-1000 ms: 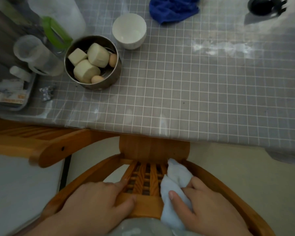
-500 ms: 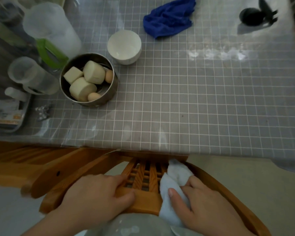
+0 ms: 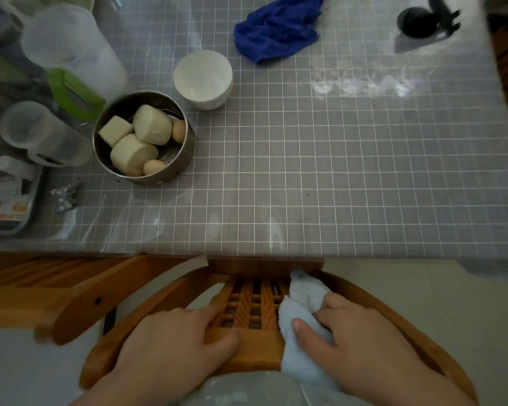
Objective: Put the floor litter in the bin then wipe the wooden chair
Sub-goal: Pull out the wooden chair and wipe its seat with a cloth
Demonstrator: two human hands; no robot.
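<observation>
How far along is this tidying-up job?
No litter or bin shows here, so that step can't be judged. Wiping is in hand: the right hand presses a pale cloth on the wooden chair back, the left hand steadying it. The remaining wood looks unwiped.

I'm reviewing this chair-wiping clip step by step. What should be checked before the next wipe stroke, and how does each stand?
1. Pale cloth gripped by right hand: ok.
2. Cloth touching wooden chair slats: ok.
3. Left hand steadying the chair rail: ok.
4. Table edge clear of the cloth's path: cannot tell, it sits close above.
5. Floor litter binned: cannot tell.
</observation>
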